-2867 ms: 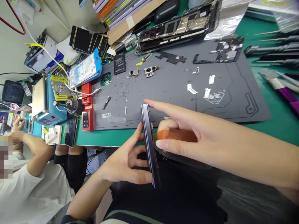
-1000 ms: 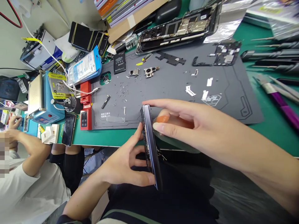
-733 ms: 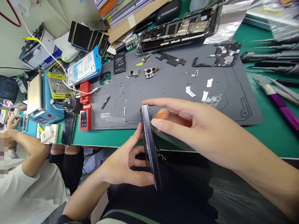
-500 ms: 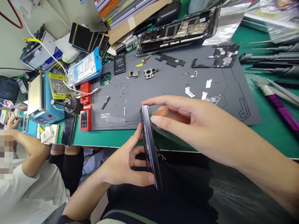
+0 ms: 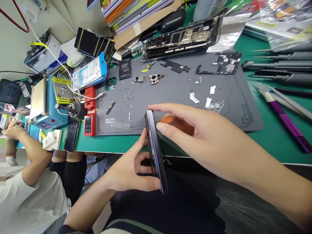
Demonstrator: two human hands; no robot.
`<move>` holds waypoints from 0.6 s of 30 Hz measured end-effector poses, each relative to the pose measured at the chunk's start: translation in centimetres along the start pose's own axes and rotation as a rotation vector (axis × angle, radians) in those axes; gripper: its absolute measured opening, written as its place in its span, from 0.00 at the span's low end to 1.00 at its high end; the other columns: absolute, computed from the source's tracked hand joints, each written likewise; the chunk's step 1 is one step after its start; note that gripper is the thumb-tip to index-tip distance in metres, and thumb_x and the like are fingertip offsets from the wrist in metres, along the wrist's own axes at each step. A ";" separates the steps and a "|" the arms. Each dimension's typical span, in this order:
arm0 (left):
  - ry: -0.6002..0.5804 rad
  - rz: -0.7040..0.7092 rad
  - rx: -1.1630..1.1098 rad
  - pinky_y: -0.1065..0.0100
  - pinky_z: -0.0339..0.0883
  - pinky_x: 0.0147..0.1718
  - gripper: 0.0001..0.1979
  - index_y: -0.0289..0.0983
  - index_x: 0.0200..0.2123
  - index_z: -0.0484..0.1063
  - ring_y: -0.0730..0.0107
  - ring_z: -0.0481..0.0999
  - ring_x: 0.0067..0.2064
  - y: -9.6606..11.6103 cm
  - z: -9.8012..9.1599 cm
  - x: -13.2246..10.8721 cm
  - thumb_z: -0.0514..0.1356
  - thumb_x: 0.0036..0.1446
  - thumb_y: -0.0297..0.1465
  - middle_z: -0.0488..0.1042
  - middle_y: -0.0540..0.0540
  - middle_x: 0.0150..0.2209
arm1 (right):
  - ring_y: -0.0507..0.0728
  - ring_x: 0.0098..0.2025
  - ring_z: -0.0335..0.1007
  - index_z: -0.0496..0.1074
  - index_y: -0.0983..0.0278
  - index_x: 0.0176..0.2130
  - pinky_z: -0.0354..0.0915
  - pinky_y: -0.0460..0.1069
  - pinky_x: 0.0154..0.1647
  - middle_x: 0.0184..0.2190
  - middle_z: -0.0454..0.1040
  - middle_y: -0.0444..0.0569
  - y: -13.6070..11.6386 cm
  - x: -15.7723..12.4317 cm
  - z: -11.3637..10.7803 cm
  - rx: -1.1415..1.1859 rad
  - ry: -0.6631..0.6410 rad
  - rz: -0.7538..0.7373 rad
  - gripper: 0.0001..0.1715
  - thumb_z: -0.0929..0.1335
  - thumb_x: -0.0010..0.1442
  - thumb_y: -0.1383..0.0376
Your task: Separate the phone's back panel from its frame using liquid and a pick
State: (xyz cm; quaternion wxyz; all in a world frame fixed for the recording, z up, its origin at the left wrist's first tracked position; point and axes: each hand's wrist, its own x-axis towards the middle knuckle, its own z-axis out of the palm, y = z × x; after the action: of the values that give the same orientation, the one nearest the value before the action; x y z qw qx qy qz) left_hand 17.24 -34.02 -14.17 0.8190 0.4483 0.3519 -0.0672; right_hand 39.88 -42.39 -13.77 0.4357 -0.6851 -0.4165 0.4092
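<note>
A phone with a dark, shiny frame is held up nearly edge-on to me, tilted, in front of the bench edge. Parts of its inner side show facing left, so it looks opened. My left hand grips it, thumb on the near lower end and fingers along the left side. At the top end, my right hand has its index fingertip on the upper edge and its thumb against the right face. Behind that hand shows something orange, blurred; I cannot make out what it is. Thin wires or flex dangle behind the phone.
On the grey mat lie tiny screws, camera modules, a battery and a black bracket. An opened phone body leans at the back. Screwdrivers and a purple-handled tool lie right. Another person sits left.
The view has shifted slightly, so the mat and tools on the right appear further left. Both hands keep nearly the same hold on the phone. The other person's hands have moved a little.
</note>
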 end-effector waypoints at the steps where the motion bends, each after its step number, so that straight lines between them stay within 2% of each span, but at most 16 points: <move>1: -0.004 0.001 -0.012 0.58 0.83 0.57 0.74 0.72 0.83 0.38 0.64 0.76 0.58 -0.1 0.0 0.0 0.84 0.52 0.31 0.50 0.41 0.86 | 0.61 0.36 0.83 0.79 0.52 0.70 0.78 0.58 0.36 0.39 0.85 0.47 0.1 -0.2 0.1 0.022 -0.006 0.018 0.34 0.67 0.71 0.48; 6: -0.024 0.006 -0.037 0.60 0.82 0.57 0.76 0.73 0.83 0.39 0.65 0.76 0.58 -0.3 -0.1 0.1 0.84 0.49 0.27 0.50 0.43 0.86 | 0.61 0.36 0.80 0.75 0.54 0.75 0.78 0.56 0.32 0.38 0.81 0.50 0.5 -1.9 1.1 0.092 0.017 0.066 0.40 0.67 0.73 0.44; 10: -0.003 -0.005 -0.031 0.57 0.82 0.59 0.75 0.72 0.83 0.38 0.60 0.76 0.62 -0.3 0.0 0.2 0.84 0.51 0.30 0.48 0.42 0.87 | 0.57 0.34 0.78 0.73 0.51 0.77 0.78 0.52 0.30 0.38 0.79 0.47 0.8 -3.1 2.0 0.176 0.025 0.068 0.37 0.67 0.75 0.46; 15: -0.015 0.017 -0.019 0.52 0.82 0.62 0.75 0.70 0.84 0.38 0.53 0.74 0.67 -0.4 -0.1 0.2 0.84 0.50 0.30 0.49 0.41 0.87 | 0.55 0.38 0.79 0.75 0.49 0.75 0.81 0.50 0.38 0.42 0.79 0.47 1.1 -3.4 2.5 0.268 0.083 0.107 0.35 0.70 0.75 0.46; 18: -0.021 0.021 -0.026 0.52 0.82 0.62 0.75 0.71 0.84 0.38 0.52 0.74 0.68 -0.5 -0.2 0.2 0.84 0.50 0.28 0.47 0.43 0.88 | 0.55 0.33 0.76 0.76 0.50 0.74 0.77 0.49 0.30 0.40 0.77 0.48 1.1 -3.0 2.5 0.338 0.054 0.132 0.34 0.71 0.74 0.48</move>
State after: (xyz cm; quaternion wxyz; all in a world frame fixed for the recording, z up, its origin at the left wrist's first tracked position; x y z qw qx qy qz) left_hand 17.10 -34.13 -14.65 0.8291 0.4405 0.3394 -0.0588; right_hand 36.89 -44.81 -14.87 0.5280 -0.6387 -0.2837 0.4825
